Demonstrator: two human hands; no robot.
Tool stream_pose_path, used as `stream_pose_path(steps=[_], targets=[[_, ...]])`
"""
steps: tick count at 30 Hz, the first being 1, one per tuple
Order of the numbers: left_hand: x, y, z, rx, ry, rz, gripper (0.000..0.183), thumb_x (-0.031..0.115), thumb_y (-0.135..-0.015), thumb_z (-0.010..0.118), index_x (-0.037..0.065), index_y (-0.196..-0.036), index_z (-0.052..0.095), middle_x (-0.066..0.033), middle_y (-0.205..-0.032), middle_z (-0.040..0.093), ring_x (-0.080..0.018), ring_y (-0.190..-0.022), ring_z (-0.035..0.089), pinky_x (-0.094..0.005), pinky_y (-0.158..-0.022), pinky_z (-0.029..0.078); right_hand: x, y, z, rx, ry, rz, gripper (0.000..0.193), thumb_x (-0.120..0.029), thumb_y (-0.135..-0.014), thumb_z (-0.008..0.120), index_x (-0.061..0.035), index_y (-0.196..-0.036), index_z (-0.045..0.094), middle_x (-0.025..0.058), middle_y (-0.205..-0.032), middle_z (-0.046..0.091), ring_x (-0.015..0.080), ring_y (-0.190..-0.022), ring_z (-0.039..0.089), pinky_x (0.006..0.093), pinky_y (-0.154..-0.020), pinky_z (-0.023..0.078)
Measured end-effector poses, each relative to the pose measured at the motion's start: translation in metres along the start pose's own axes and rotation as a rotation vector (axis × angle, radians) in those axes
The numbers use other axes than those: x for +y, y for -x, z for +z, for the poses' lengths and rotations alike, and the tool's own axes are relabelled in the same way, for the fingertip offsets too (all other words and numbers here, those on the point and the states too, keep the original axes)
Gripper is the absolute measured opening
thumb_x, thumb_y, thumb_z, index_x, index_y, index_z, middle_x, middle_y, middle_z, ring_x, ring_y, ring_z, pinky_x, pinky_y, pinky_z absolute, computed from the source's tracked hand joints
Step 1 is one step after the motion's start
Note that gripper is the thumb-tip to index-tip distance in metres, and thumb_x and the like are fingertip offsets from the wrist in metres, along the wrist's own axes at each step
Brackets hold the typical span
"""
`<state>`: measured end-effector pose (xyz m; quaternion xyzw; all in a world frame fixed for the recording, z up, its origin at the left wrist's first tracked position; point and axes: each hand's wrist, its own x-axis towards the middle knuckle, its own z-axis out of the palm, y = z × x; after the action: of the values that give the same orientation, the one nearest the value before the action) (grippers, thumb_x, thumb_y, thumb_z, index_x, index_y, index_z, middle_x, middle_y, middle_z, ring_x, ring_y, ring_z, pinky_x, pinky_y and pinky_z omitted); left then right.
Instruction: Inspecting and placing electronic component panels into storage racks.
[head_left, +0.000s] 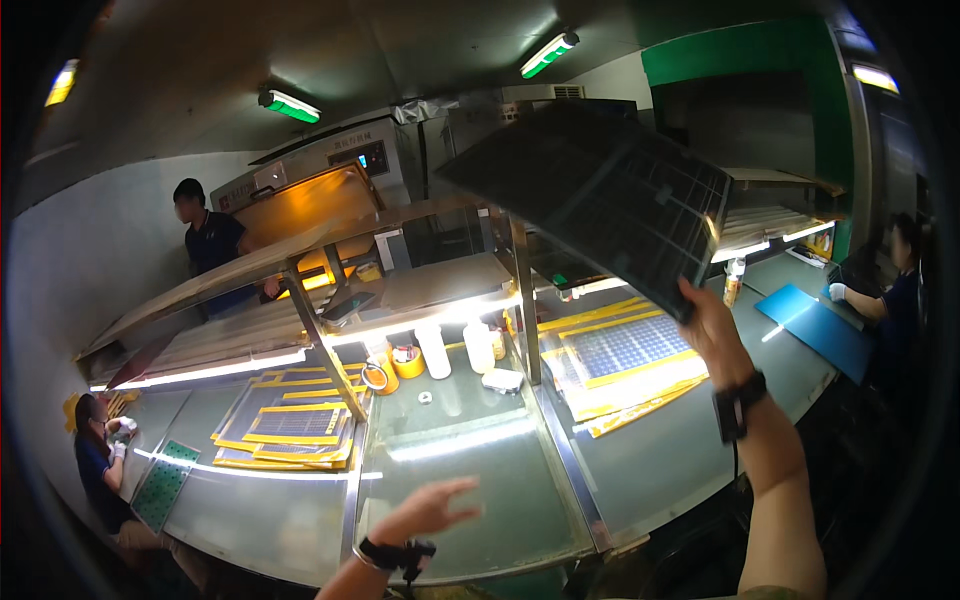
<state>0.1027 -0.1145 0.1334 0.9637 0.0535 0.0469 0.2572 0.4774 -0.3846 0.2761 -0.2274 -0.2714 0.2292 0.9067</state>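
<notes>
A large dark flat panel, marked with thin pale grid lines, is tilted up in the air in front of the shelf. My right hand grips its lower right corner, raised well above the table, fingers closed round the edge. Over the near edge of the glossy grey-green table is my left hand, holding nothing, its fingers stretched out and apart. Nearest the panel's underside, on the right part of the table, lies a stack of yellow-edged film sheets. The panel hides part of the shelf behind it.
More yellow-edged sheets lie at left. Tape rolls, a white cylinder and a white bottle stand beneath the lit shelf. Co-workers are at both ends, by a green board and blue sheet; another stands behind.
</notes>
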Motion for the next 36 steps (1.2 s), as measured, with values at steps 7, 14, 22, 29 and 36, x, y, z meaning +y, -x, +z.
stream_pose_path(steps=[7, 14, 22, 29, 36], targets=[[-0.025, 0.101, 0.075, 0.032, -0.464, -0.425, 0.073, 0.042, -0.074, 0.072, 0.001, -0.129, 0.047, -0.0249, -0.131, 0.045, -0.0430, -0.123, 0.039, -0.0543, -0.098, 0.035, -0.011, -0.188, -0.005, 0.177, 0.283, -0.121, 0.024, -0.004, -0.091, 0.048, 0.0089, -0.111, 0.048, 0.0212, -0.114, 0.056, 0.0302, -0.101, 0.060, 0.0383, -0.091, 0.051], [-0.033, 0.130, 0.113, 0.110, -0.373, -0.538, 0.093, 0.042, -0.070, 0.074, 0.005, -0.142, 0.028, -0.0231, -0.146, 0.026, -0.0470, -0.133, 0.020, -0.0552, -0.108, 0.019, 0.005, -0.180, -0.055, -0.240, 0.681, 0.301, 0.067, -0.058, -0.091, 0.037, 0.0032, -0.111, 0.055, 0.0183, -0.105, 0.064, 0.0272, -0.089, 0.066, 0.0369, -0.078, 0.055], [-0.032, 0.133, 0.109, 0.090, -0.340, -0.555, 0.093, 0.040, -0.070, 0.074, 0.007, -0.144, 0.027, -0.0218, -0.148, 0.022, -0.0462, -0.136, 0.014, -0.0594, -0.107, 0.014, 0.085, -0.191, -0.138, 0.371, 0.625, 0.219, 0.063, -0.066, -0.078, 0.056, -0.0040, -0.086, 0.058, 0.0098, -0.076, 0.067, 0.0153, -0.059, 0.064, 0.0225, -0.045, 0.045], [-0.036, 0.126, 0.108, 0.086, -0.241, -0.534, 0.092, 0.041, -0.071, 0.073, 0.006, -0.143, 0.027, -0.0225, -0.148, 0.022, -0.0463, -0.136, 0.012, -0.0619, -0.107, 0.011, 0.055, -0.131, -0.134, 0.408, 0.584, -0.031, 0.021, -0.028, -0.086, 0.062, -0.0075, -0.086, 0.061, 0.0048, -0.068, 0.063, 0.0142, -0.056, 0.061, 0.0236, -0.047, 0.046], [-0.031, 0.128, 0.109, 0.102, -0.243, -0.543, 0.091, 0.039, -0.072, 0.073, 0.006, -0.143, 0.027, -0.0231, -0.148, 0.022, -0.0460, -0.136, 0.013, -0.0610, -0.107, 0.010, -0.070, 0.163, -0.205, 0.472, 0.378, -0.047, 0.035, -0.017, -0.086, 0.060, 0.0055, -0.111, 0.056, 0.0157, -0.106, 0.063, 0.0264, -0.092, 0.062, 0.0386, -0.085, 0.050]])
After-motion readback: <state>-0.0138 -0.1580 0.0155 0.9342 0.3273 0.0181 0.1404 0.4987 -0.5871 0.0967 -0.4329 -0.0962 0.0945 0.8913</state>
